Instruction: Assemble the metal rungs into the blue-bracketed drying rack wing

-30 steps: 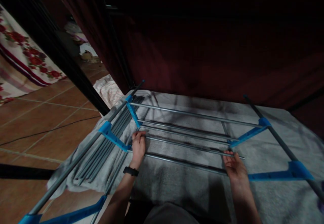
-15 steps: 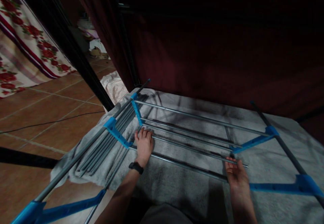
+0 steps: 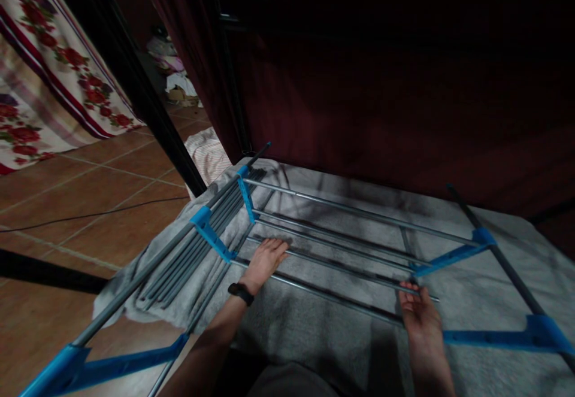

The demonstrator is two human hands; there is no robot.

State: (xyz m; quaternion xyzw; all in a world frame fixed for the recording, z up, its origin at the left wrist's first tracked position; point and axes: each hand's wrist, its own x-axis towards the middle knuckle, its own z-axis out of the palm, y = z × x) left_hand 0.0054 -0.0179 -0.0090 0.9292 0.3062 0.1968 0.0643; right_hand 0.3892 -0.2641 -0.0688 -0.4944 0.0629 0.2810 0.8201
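Observation:
A loose grey metal rod (image 3: 335, 266) lies across the inside of a partly assembled rack with blue plastic brackets (image 3: 209, 233). My left hand (image 3: 265, 259), with a dark band on its wrist, is closed over the rod near its left end. The tip of that end shows beyond the fingers, close to a left bracket. Palm up, my right hand (image 3: 420, 313) grips the same rod near its right end, which sticks out past the fingers. Crossbars (image 3: 359, 210) join the two side poles in front of and behind this rod.
Several spare rods (image 3: 197, 253) lie bundled on the grey blanket (image 3: 332, 340) at the left. A dark upright post (image 3: 148, 109) and a dark red curtain (image 3: 359, 115) stand beyond. A cable (image 3: 112, 210) crosses the tiled floor (image 3: 85, 205).
My left hand has slid right along the rod, away from the left bracket, uncovering the rod's left end. My right hand stays at the right end. The view has shifted slightly.

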